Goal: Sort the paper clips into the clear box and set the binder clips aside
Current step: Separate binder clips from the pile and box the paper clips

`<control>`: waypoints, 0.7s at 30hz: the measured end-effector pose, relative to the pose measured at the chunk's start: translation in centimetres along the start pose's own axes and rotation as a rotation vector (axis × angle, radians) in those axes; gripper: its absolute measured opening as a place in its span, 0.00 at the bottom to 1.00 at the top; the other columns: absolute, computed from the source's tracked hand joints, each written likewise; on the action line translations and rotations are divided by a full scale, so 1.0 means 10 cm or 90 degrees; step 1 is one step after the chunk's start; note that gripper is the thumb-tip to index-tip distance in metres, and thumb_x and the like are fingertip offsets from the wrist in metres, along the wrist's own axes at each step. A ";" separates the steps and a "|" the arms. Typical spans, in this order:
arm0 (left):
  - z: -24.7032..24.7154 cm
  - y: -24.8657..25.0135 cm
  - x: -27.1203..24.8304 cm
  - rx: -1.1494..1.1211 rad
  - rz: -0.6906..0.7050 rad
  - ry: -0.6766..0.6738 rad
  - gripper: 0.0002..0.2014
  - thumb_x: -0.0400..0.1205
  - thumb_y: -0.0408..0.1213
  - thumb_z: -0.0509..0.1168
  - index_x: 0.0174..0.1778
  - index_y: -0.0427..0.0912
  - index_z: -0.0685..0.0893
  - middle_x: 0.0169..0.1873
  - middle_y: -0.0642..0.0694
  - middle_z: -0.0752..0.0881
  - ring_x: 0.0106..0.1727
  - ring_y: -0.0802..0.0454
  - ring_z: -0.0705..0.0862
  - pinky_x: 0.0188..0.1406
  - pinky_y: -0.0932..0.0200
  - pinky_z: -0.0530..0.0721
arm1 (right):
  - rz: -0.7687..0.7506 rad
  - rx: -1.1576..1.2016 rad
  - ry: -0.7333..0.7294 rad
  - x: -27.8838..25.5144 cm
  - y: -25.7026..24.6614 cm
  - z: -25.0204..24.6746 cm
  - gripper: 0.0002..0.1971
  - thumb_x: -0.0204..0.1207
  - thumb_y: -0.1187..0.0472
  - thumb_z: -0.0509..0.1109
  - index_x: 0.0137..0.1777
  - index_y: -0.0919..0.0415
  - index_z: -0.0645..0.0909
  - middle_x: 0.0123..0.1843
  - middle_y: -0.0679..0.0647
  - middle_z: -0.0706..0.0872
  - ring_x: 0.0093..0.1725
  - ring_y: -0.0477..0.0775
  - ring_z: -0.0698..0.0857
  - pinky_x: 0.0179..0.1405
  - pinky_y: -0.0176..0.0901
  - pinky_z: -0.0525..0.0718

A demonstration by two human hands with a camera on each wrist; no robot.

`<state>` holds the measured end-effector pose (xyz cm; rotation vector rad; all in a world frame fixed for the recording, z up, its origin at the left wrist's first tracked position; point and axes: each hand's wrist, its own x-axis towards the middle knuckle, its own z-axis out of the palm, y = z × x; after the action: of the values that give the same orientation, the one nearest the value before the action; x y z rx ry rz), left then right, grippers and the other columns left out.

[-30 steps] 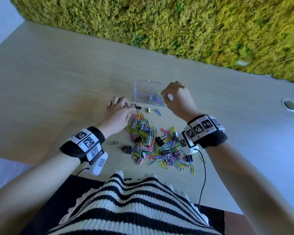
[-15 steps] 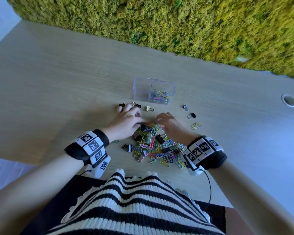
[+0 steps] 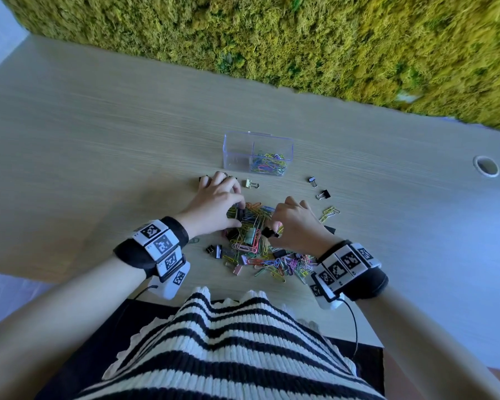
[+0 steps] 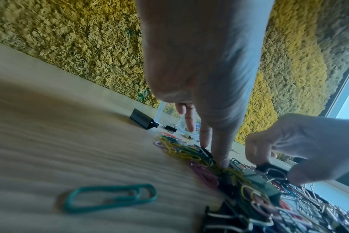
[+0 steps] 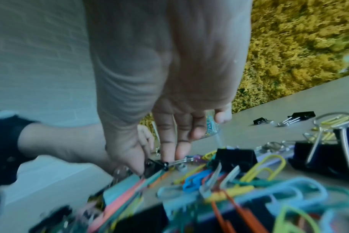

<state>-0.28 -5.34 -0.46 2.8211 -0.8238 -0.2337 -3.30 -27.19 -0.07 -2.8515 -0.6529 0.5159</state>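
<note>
Pile (image 3: 257, 243) of paper clips and binder clips lay half hidden under both hands; right hand (image 3: 295, 226) pinched a black binder clip (image 3: 269, 232) — unlike half a second before; left hand (image 3: 217, 209) fingers extended, pressing the pile; clear box (image 3: 257, 153) beyond.

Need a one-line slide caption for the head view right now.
Both hands, left hand and right hand, pick through the mixed clip pile before the partly filled clear box.
</note>
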 end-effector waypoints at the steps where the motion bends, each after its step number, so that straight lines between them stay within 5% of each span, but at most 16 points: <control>1: -0.01 0.00 0.00 0.003 0.001 -0.003 0.18 0.67 0.57 0.75 0.49 0.54 0.85 0.56 0.53 0.75 0.61 0.48 0.67 0.52 0.50 0.62 | 0.010 0.030 0.008 0.00 0.01 -0.03 0.09 0.65 0.46 0.72 0.37 0.49 0.81 0.45 0.44 0.82 0.53 0.50 0.71 0.52 0.49 0.69; 5: -0.03 -0.01 0.01 0.008 -0.004 -0.014 0.20 0.67 0.58 0.74 0.52 0.56 0.86 0.57 0.54 0.75 0.62 0.49 0.67 0.52 0.50 0.61 | 0.049 0.144 0.089 0.01 0.19 -0.22 0.08 0.66 0.49 0.73 0.39 0.52 0.83 0.45 0.47 0.83 0.53 0.51 0.73 0.53 0.52 0.72; 8: -0.04 0.00 0.02 0.010 0.001 -0.016 0.18 0.69 0.57 0.74 0.52 0.56 0.86 0.57 0.54 0.75 0.62 0.49 0.66 0.52 0.50 0.61 | 0.100 0.084 0.162 0.07 0.43 -0.33 0.08 0.67 0.51 0.74 0.43 0.53 0.84 0.47 0.49 0.83 0.52 0.50 0.73 0.49 0.47 0.70; 14: -0.02 0.02 0.05 -0.006 0.017 0.002 0.15 0.72 0.59 0.70 0.48 0.55 0.88 0.54 0.54 0.75 0.60 0.50 0.66 0.48 0.54 0.55 | 0.215 0.014 0.145 0.17 0.78 -0.35 0.10 0.68 0.57 0.74 0.50 0.54 0.85 0.53 0.54 0.84 0.57 0.56 0.74 0.55 0.52 0.72; 18: 0.00 0.03 0.07 0.008 0.015 0.005 0.15 0.72 0.57 0.71 0.49 0.54 0.88 0.55 0.54 0.75 0.60 0.50 0.66 0.47 0.53 0.54 | 0.171 0.043 0.172 0.19 0.69 -0.35 0.16 0.71 0.56 0.73 0.60 0.53 0.82 0.54 0.54 0.84 0.57 0.55 0.75 0.53 0.50 0.73; 21: 0.00 0.05 0.08 0.017 0.011 -0.006 0.15 0.71 0.57 0.72 0.49 0.53 0.87 0.56 0.54 0.74 0.61 0.50 0.65 0.48 0.53 0.56 | 0.101 0.088 0.107 0.20 0.44 -0.29 0.18 0.74 0.59 0.71 0.64 0.52 0.79 0.54 0.51 0.83 0.57 0.51 0.76 0.57 0.49 0.75</control>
<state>0.14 -6.16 -0.45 2.8381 -0.8597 -0.2363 1.16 -30.46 0.99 -2.7886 -0.3505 0.3243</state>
